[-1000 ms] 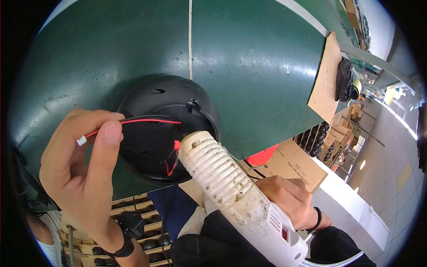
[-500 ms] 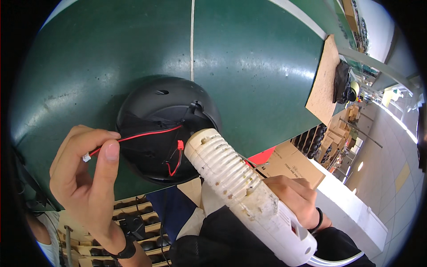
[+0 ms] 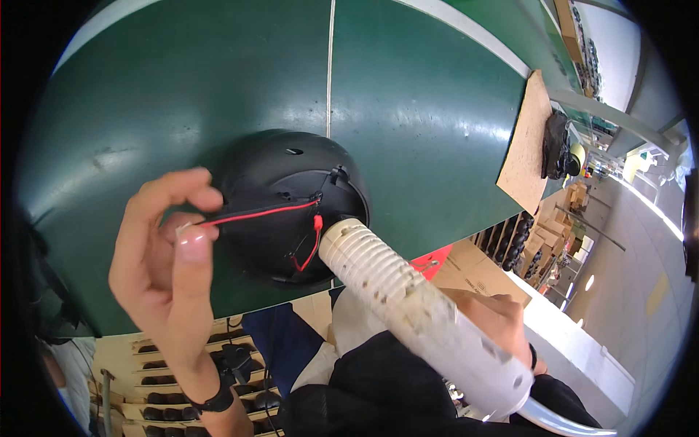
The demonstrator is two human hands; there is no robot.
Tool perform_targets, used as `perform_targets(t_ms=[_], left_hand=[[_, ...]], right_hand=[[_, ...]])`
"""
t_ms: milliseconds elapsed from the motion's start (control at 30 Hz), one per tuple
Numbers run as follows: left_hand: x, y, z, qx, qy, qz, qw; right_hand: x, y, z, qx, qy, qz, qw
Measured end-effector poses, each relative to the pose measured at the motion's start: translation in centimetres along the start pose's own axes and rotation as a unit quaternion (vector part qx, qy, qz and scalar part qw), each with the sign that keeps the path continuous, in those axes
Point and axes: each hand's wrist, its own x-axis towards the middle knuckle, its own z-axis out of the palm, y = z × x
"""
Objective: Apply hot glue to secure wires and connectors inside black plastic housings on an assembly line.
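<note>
A black helmet-like shell (image 3: 313, 156) lies with its hollow side up on the green table. Inside it, a thin red and black wire (image 3: 266, 213) runs from a hole to my left hand (image 3: 164, 269). That hand pinches the wire's end between thumb and fingers, the index finger raised; the plug at its end is mostly hidden. A second short wire with a red connector (image 3: 317, 223) curls inside the shell. My right hand (image 3: 491, 317) grips a white heat gun (image 3: 415, 306) with a ribbed, stained barrel. Its front end is over the shell's near right rim; the handle is largely hidden.
The green table (image 3: 437, 109) has a pale seam across it. At the right stand a brown board (image 3: 520, 153), a black plastic bag (image 3: 555, 146) and a cardboard box (image 3: 477, 273). Shelves of black rounded items (image 3: 164, 398) lie below; another person's arm (image 3: 54, 364) shows at lower left.
The whole view has shifted slightly. My left index finger has lifted from the thumb, and the white plug, plain before, is now mostly hidden. The heat gun has turned a little in my right hand.
</note>
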Motion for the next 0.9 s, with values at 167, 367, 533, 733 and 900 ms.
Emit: perform_targets(t_ms=[167,367,533,733,900], left_hand=[[-1.5,-0.1,-2.2,0.040,-0.084,-0.018,0.995],[-3.7,0.7,2.8,0.247,-0.159,-0.010,0.956],[-5.0,2.0,6.2,0.275,-0.058,0.005,0.960],[-8.6,3.1,1.9,0.351,-0.022,-0.025,0.936],[-17.0,8.7,-8.4,0.369,0.186,0.009,0.911]], right_hand=[[-1.7,-0.3,-3.0,-0.009,-0.019,0.013,1.000],[-5.2,6.2,-2.9,0.252,0.154,0.200,0.934],[-2.7,19.8,-4.5,-0.044,0.372,0.096,0.922],[4.3,27.0,-4.7,-0.136,0.429,0.090,0.888],[5.7,29.4,-3.9,-0.144,0.387,0.046,0.909]])
